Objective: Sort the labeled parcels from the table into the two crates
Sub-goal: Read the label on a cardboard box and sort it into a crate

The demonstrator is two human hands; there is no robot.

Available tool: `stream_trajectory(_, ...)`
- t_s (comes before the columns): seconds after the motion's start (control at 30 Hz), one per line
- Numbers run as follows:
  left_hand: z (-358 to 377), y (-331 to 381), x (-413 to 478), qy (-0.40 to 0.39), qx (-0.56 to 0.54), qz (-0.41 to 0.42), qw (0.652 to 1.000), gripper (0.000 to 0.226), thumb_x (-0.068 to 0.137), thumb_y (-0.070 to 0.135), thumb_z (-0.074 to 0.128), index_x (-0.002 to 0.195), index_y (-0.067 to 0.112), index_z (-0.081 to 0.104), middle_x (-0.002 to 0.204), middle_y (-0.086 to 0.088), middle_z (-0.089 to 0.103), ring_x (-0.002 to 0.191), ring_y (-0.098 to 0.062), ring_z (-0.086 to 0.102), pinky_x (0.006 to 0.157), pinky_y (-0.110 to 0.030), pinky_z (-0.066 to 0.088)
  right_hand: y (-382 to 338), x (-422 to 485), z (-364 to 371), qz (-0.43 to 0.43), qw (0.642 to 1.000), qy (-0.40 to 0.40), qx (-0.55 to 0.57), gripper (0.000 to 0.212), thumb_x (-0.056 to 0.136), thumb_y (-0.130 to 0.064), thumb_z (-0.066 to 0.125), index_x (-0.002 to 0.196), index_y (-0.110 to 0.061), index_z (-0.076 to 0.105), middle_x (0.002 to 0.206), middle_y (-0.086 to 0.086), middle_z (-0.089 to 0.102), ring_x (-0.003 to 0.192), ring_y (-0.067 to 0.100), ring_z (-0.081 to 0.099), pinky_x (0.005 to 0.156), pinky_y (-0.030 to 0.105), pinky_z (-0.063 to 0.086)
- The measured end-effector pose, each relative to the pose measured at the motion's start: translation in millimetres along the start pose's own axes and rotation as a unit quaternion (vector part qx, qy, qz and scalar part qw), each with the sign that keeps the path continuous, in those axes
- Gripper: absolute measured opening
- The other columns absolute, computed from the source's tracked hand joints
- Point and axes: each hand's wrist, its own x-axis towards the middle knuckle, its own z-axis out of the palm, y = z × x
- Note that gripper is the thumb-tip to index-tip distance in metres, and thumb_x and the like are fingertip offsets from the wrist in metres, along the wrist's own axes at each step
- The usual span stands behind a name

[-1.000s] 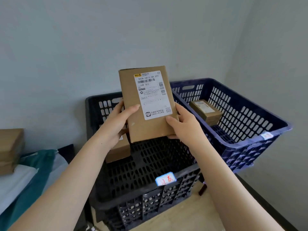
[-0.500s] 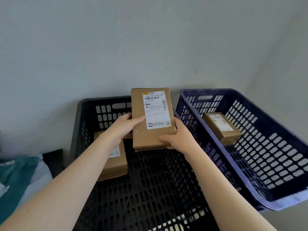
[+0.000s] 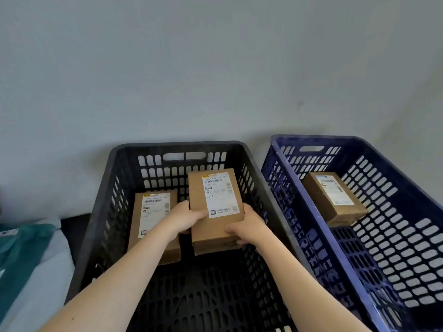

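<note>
- We see a flat brown cardboard parcel with a white shipping label (image 3: 215, 212) held inside the black slotted plastic crate (image 3: 177, 146), label facing up, toward the crate's right side.
- The left hand (image 3: 185, 219) grips its left edge, fingers curled under and thumb lying on top beside the label.
- The right hand (image 3: 249, 226) grips the near right corner, thumb on top and fingers wrapped round the side (whether the parcel already touches the crate floor, we cannot tell).
- A second brown labelled parcel (image 3: 153, 219) lies flat in the same crate, just to the left of the held one and partly hidden by the left forearm.
- The blue slotted plastic crate (image 3: 323, 140) stands just beside the black one on its right; in it lies one smaller brown labelled box (image 3: 333, 200), turned at an angle.
- Both crates stand against a plain grey wall (image 3: 215, 68); a teal cloth (image 3: 21, 248) shows at the left edge.
</note>
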Motion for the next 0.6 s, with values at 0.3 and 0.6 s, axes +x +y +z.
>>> stream_trajectory(0.3, 16.0, -12.4, 5.8, -0.003, 0.045, 0.025, 0.999, 0.05, 0.092, 0.019, 0.06, 0.137, 0.018, 0.04, 0.131, 0.001, 0.053, 0.106, -0.013, 0.048, 0.089, -0.026, 0.04, 15.0, 12.4, 27.7, 0.006, 0.99, 0.039, -0.134, 0.078, 0.085, -0.021, 0.056, 0.15, -0.024, 0.013, 0.147, 0.01, 0.03, 0.126, 0.031, 0.043, 0.093, 0.036, 0.044)
stream_trajectory(0.6, 15.5, -23.9, 11.6, -0.004, 0.144, 0.03, 0.989, 0.069, 0.092, 0.013, 0.056, 0.149, 0.021, 0.02, 0.133, -0.001, 0.054, 0.113, -0.02, 0.055, 0.089, -0.026, 0.045, 9.5, -2.2, 26.5, -0.073, 0.913, 0.097, -0.389, 0.029, 0.089, -0.013, 0.054, 0.117, -0.018, 0.049, 0.121, 0.004, 0.05, 0.108, 0.023, 0.051, 0.075, 0.032, 0.046)
